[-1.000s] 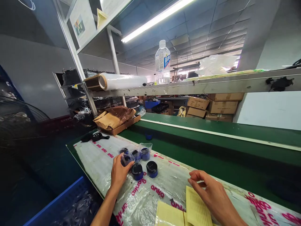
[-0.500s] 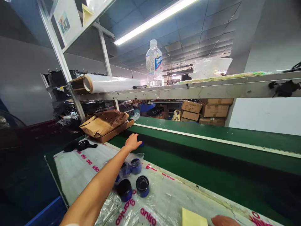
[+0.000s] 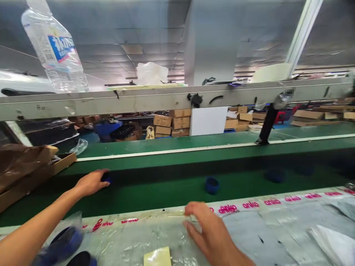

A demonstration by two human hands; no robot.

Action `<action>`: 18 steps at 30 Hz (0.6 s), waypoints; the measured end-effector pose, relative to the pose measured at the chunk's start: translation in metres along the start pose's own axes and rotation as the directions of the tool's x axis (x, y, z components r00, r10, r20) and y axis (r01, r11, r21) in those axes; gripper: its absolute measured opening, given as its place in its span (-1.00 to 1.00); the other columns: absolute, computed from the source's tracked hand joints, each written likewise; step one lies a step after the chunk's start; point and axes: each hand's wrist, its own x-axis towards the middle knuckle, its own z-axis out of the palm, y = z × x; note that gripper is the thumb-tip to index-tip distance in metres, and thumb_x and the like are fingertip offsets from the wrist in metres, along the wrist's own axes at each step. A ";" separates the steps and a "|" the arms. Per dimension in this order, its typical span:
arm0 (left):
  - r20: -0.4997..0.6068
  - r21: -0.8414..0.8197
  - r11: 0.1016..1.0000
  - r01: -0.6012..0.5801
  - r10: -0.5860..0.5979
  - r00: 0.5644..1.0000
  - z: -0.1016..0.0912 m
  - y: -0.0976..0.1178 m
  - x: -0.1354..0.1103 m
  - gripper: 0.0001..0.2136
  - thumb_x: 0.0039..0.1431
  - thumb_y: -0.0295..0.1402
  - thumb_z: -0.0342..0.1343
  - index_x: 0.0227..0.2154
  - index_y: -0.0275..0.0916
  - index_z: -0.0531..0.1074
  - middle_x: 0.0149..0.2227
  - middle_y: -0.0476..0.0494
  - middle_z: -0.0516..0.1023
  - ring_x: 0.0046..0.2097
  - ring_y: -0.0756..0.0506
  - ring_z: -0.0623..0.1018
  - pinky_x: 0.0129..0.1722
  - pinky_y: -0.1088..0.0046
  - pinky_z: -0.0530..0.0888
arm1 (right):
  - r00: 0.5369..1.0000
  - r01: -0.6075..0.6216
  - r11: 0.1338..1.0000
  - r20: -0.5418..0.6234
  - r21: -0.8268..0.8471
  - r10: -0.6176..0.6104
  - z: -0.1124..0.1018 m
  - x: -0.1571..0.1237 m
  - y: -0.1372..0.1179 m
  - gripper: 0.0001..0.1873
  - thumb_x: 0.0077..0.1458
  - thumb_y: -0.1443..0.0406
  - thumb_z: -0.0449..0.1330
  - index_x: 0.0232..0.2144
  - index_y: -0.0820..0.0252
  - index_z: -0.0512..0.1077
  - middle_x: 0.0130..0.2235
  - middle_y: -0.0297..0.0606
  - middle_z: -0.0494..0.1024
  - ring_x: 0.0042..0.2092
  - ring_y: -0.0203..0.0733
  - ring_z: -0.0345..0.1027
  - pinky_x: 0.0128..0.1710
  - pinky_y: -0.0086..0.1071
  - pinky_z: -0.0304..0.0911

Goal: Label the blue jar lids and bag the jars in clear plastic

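Note:
At the left of the green belt, my left hand (image 3: 93, 181) has its thumb and fingers around a small dark blue cup-like piece (image 3: 107, 178), mostly hidden by the hand. My right hand (image 3: 206, 231) hangs over the front edge of the table, thumb and fingers apart, holding nothing. Beyond it, a round blue cup-like piece (image 3: 212, 185) rests on the belt. Farther right on the belt another blue piece (image 3: 274, 175) looks blurred. Near my left forearm lie blue pieces with black tops (image 3: 66, 240), partly in clear plastic.
A yellow paper pad (image 3: 158, 257) lies on the plastic-covered table (image 3: 127, 236). An open carton (image 3: 65, 164) with brown paper sits at the left. Above the belt (image 3: 166, 186) runs a metal shelf beam (image 3: 155, 100) bearing a water bottle (image 3: 57, 50). A black upright (image 3: 267, 123) stands at the right.
My view has swung to the right, bringing more of the belt and further blue pieces into sight. My right hand has come up into view. My left hand stays at the blue piece.

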 end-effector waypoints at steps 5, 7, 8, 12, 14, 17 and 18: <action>0.241 -0.029 0.956 -0.292 0.290 0.926 0.006 0.086 -0.035 -0.48 -0.04 -0.25 0.31 0.05 -0.08 0.48 0.10 -0.12 0.57 0.08 -0.28 0.56 0.01 0.34 0.43 | 0.964 -0.267 0.919 -0.071 -0.290 0.258 -0.036 0.053 0.053 -0.55 0.24 0.28 0.21 0.16 0.14 0.32 0.19 -0.02 0.39 0.29 0.13 0.14 0.23 0.03 0.15; 0.273 -0.065 0.931 -0.359 0.363 0.891 0.010 0.126 -0.059 -0.45 0.01 -0.20 0.27 0.13 -0.08 0.42 0.12 -0.16 0.53 0.06 -0.27 0.55 0.03 0.31 0.42 | 0.937 -0.339 0.882 -0.037 -0.326 0.347 -0.039 0.068 0.076 -0.50 0.17 0.29 0.29 0.15 0.18 0.34 0.14 0.01 0.44 0.22 0.20 0.25 0.15 0.11 0.22; 0.290 -0.091 0.915 -0.392 0.401 0.869 0.014 0.146 -0.071 -0.42 0.02 -0.19 0.26 0.16 -0.08 0.39 0.12 -0.16 0.52 0.04 -0.25 0.56 0.03 0.31 0.43 | 0.925 -0.358 0.870 -0.005 -0.339 0.380 -0.039 0.071 0.086 -0.51 0.17 0.27 0.31 0.13 0.19 0.36 0.09 -0.02 0.47 0.15 0.16 0.32 0.10 0.08 0.29; 0.360 -0.198 0.850 -0.488 0.527 0.770 0.034 0.212 -0.111 -0.40 -0.03 -0.10 0.31 0.12 -0.09 0.43 0.05 -0.15 0.53 0.00 -0.24 0.58 -0.01 0.32 0.47 | 0.902 -0.374 0.851 0.072 -0.368 0.427 -0.049 0.060 0.104 -0.57 0.28 0.15 0.23 0.13 0.18 0.37 0.04 -0.15 0.51 -0.01 -0.04 0.45 0.00 -0.04 0.38; 0.384 -0.241 0.817 -0.523 0.575 0.722 0.048 0.240 -0.125 -0.39 -0.07 -0.07 0.33 0.10 -0.09 0.45 0.02 -0.16 0.54 -0.03 -0.26 0.59 -0.03 0.29 0.50 | 0.904 -0.368 0.852 0.071 -0.372 0.421 -0.063 0.042 0.106 -0.50 0.27 0.13 0.22 0.19 0.16 0.33 0.03 -0.14 0.53 -0.01 -0.05 0.46 0.00 -0.14 0.36; 0.406 -0.288 0.770 -0.570 0.637 0.655 0.067 0.280 -0.140 -0.36 -0.08 -0.03 0.33 0.10 -0.11 0.45 0.01 -0.20 0.54 -0.04 -0.32 0.59 -0.03 0.18 0.52 | 0.905 -0.360 0.843 0.069 -0.399 0.419 -0.089 0.010 0.107 -0.46 0.19 0.12 0.22 0.18 0.13 0.38 0.02 -0.12 0.56 0.02 -0.01 0.47 -0.05 -0.24 0.33; 0.412 -0.296 0.756 -0.584 0.652 0.637 0.072 0.293 -0.144 -0.35 -0.08 -0.02 0.33 0.11 -0.12 0.45 0.01 -0.23 0.54 -0.03 -0.34 0.59 -0.03 0.15 0.53 | 0.903 -0.362 0.834 0.065 -0.416 0.425 -0.097 -0.001 0.108 -0.47 0.17 0.12 0.22 0.16 0.13 0.42 0.01 -0.11 0.56 0.02 0.04 0.47 -0.07 -0.23 0.32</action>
